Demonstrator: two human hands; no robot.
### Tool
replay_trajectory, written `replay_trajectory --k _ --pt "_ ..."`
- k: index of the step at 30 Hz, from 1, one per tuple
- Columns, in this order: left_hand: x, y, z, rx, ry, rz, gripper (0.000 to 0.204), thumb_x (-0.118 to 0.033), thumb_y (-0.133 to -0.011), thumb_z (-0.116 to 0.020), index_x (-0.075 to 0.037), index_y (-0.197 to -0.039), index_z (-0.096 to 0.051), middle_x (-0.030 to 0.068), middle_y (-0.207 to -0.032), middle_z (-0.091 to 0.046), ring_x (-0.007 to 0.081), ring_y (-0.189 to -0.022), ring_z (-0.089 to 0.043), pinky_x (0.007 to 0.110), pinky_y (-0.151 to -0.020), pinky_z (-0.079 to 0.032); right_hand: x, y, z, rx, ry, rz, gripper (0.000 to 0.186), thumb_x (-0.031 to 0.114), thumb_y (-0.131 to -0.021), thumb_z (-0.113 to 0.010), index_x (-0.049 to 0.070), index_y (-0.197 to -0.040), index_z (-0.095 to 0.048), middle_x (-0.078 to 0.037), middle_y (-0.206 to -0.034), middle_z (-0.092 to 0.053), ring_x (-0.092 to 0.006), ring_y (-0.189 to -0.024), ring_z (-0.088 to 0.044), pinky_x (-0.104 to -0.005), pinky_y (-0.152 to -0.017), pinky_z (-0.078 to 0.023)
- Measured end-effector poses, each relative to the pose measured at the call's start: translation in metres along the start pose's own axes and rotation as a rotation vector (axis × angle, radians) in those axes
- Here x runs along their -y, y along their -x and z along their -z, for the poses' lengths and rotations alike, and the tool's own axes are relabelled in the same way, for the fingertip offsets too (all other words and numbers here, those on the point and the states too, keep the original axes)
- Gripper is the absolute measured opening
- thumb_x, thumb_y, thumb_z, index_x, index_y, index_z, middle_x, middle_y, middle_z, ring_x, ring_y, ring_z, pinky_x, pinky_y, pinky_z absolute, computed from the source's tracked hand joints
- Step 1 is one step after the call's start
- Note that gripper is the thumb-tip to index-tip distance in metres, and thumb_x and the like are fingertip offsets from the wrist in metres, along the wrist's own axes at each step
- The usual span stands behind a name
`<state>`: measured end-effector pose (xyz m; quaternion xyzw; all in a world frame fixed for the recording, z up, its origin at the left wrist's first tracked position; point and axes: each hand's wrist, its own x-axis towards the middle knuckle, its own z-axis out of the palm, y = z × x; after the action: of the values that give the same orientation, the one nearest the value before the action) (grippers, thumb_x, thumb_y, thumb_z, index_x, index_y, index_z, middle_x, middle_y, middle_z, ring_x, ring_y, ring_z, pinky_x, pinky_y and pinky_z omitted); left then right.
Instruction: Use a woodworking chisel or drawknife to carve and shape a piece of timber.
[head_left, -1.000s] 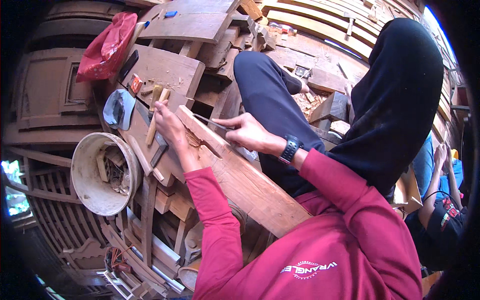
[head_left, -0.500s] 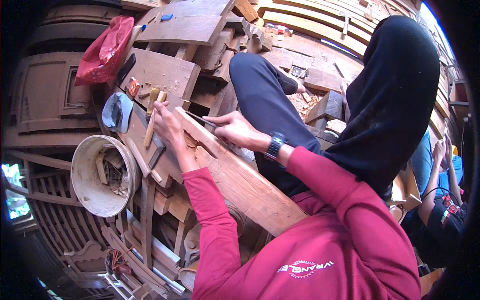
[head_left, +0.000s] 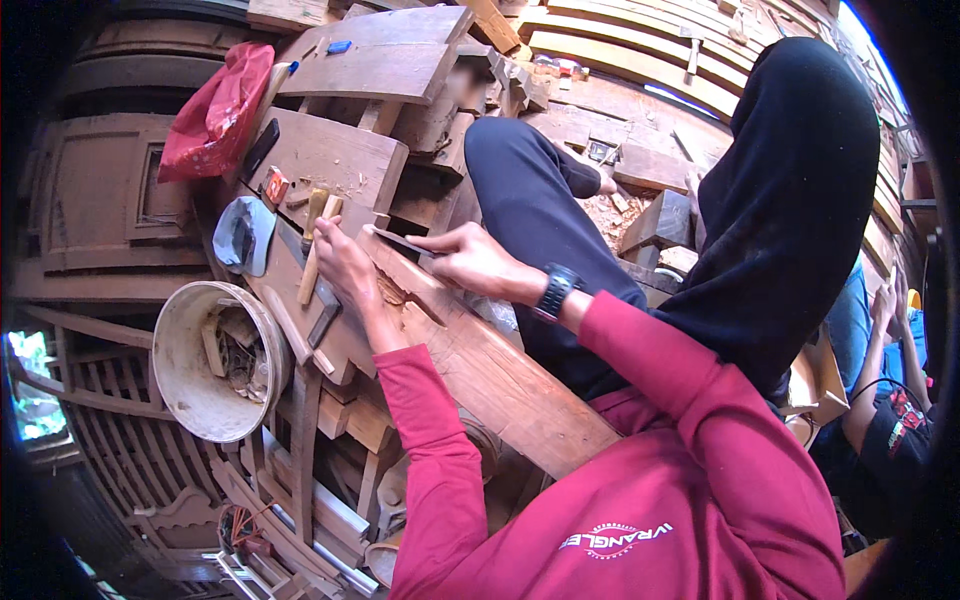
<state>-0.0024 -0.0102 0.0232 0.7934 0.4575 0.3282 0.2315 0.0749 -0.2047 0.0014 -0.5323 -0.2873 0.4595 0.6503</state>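
A long brown wooden beam (head_left: 520,390) slants from my lap toward the far left, with a rough notch cut into it near its far end. My right hand (head_left: 480,262) is closed around a narrow flat metal blade (head_left: 402,240), whose tip lies over the beam's far end. Its handle is hidden in my fingers, so I cannot tell the exact kind of tool. Just left of the beam, my left hand (head_left: 348,268) has its fingers curled against a pale wooden stick (head_left: 309,280). A dark angled metal piece (head_left: 322,315) lies below that stick.
At left stands a dirty white bucket (head_left: 170,365) holding wood scraps. Beyond it are a light-blue cap (head_left: 243,235), a small orange box (head_left: 275,186) and a red bag (head_left: 220,120). A hammer (head_left: 692,55) lies at the back. Another person's hands (head_left: 884,305) show at far right.
The view has shifted slightly, so the scene sits a little farther right and lower. Both hands keep nearly the same pose and hold.
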Motion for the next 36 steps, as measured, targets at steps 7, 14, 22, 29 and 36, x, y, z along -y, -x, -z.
replay_trajectory --k 7,14,22,29,36 --pt "-0.015 0.008 0.004 -0.023 0.008 0.019 0.06 -0.046 -0.107 -0.03 0.001 -0.115 -0.066 0.0295 -0.115 -0.066 0.0459 -0.111 -0.06 0.05 -0.095 -0.043 0.015 0.0 0.005 -0.006 -0.109 -0.111 0.054 0.01 -0.085 -0.058 0.013 -0.139 -0.062 0.003 -0.063 -0.057 -0.0035 -0.053 -0.045 -0.0242 -0.051 -0.041" --pt "-0.012 0.004 0.004 -0.036 0.039 0.008 0.06 -0.046 -0.107 -0.031 0.002 -0.113 -0.067 0.0282 -0.111 -0.068 0.0445 -0.108 -0.062 0.048 -0.094 -0.043 -0.008 0.012 0.007 -0.005 -0.193 -0.166 0.054 0.01 -0.085 -0.057 0.015 -0.138 -0.063 0.004 -0.058 -0.054 -0.0039 -0.047 -0.043 -0.0236 -0.044 -0.037" --pt "-0.01 0.004 0.004 -0.018 0.055 0.05 0.059 -0.045 -0.108 -0.032 0.002 -0.116 -0.066 0.0297 -0.115 -0.066 0.0456 -0.111 -0.061 0.048 -0.096 -0.044 -0.013 0.018 0.009 0.017 -0.129 -0.123 0.056 0.011 -0.085 -0.059 0.013 -0.141 -0.061 0.003 -0.061 -0.056 -0.0034 -0.047 -0.044 -0.0238 -0.044 -0.039" --pt "-0.01 0.004 -0.004 -0.018 0.081 -0.008 0.059 -0.044 -0.108 -0.032 0.004 -0.118 -0.064 0.0299 -0.117 -0.065 0.0445 -0.112 -0.06 0.047 -0.096 -0.044 0.005 -0.012 0.003 -0.032 -0.101 -0.124 0.054 0.01 -0.087 -0.057 0.022 -0.14 -0.062 0.003 -0.059 -0.053 -0.0033 -0.048 -0.045 -0.0217 -0.045 -0.039" --pt "-0.008 0.001 0.008 -0.016 0.065 0.051 0.058 -0.045 -0.108 -0.032 0.002 -0.119 -0.064 0.0295 -0.118 -0.065 0.0449 -0.113 -0.06 0.047 -0.096 -0.044 0.004 0.006 0.004 0.023 -0.228 -0.142 0.054 0.008 -0.084 -0.058 0.013 -0.138 -0.064 0.002 -0.062 -0.057 -0.0036 -0.048 -0.044 -0.0232 -0.045 -0.039"
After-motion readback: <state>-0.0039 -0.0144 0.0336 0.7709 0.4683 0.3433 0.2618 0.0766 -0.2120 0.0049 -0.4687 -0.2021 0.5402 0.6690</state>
